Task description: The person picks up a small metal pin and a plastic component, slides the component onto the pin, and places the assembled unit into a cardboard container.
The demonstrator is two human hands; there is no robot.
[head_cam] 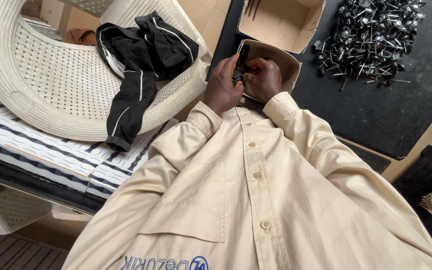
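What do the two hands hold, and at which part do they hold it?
Both hands, left hand and right hand, hold a small dark object between them over a cardboard box. The fingers cover it, so the exact part cannot be told.

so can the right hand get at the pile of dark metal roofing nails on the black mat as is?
Probably yes: nothing lies between the right hand and the pile of dark metal roofing nails, but it is busy holding a small black part.
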